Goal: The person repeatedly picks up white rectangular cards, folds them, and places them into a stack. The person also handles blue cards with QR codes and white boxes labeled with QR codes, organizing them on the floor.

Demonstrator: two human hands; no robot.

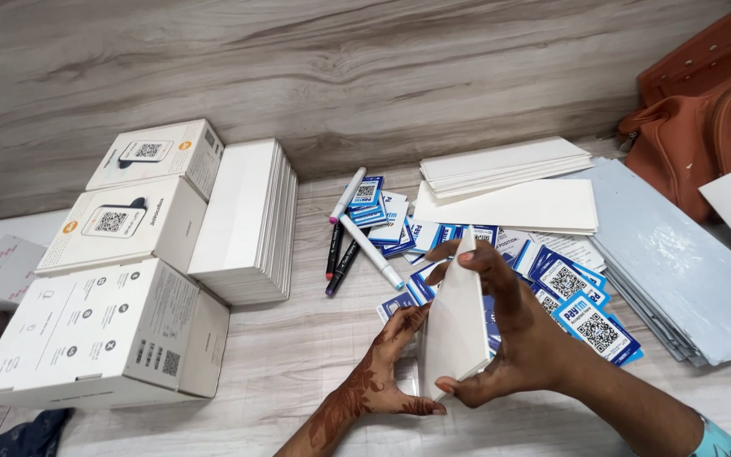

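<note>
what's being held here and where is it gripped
A thin stack of white rectangular cards, stood on edge. The right hand grips its top and bottom ends; the left hand steadies its left face.

White boxes sat beside blue-and-white cards bearing black square codes. The bag was rust-brown, the sheets pale blue, the table grey woodgrain; henna patterned the left hand.

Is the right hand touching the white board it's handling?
Touching. The head view shows the right hand gripping the upright white board, fingers over the top edge, thumb under its bottom corner.
</note>
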